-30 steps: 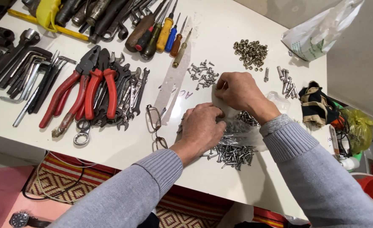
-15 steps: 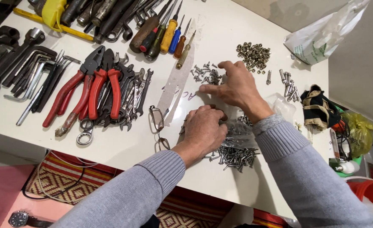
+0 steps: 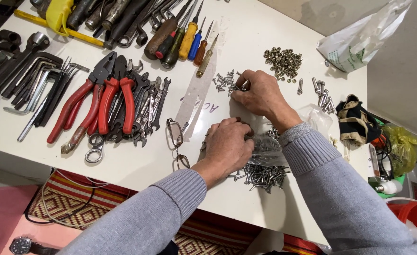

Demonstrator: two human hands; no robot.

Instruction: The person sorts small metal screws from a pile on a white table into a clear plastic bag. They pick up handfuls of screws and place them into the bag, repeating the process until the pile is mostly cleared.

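Reaching toward the table's far edge, right hand (image 3: 261,94) pinches fingers together on small screws (image 3: 225,81); left hand (image 3: 228,144) rests curled, fingers together, on the screw pile (image 3: 261,174).

On my counter (image 3: 137,165), red pliers (image 3: 107,101) lie beside wrenches (image 3: 147,104) and hex keys (image 3: 38,89) toward the left edge; screwdrivers (image 3: 184,40) near the far edge, glasses (image 3: 177,144) near the front edge, brass nuts (image 3: 282,60) farther right.

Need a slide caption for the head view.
Right hand reaches small screws; left hand rests by nail pile.
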